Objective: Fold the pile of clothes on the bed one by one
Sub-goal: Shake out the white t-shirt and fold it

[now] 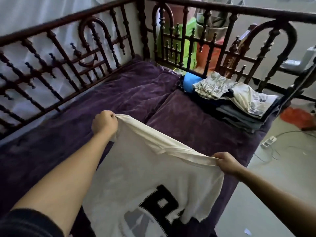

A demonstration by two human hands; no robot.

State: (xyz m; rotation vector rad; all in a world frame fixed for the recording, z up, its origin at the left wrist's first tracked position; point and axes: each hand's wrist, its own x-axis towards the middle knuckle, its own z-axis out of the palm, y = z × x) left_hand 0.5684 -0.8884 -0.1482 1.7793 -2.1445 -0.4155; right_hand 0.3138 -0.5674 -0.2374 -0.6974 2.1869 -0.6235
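Folded stack [239,103] sits at the bed's [119,100] far right corner. Left hand [104,124] and right hand [227,164] each pinch the white T-shirt's [150,168] top edge, held above the bed; not yet folded. No unfolded pile visible.

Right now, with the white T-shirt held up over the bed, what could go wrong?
The left hand and right hand pinch only bunched edges of the white T-shirt, so it may land creased. Its right side hangs near the edge of the bed and could slip floorward. A wide swing might topple the folded clothes stack.
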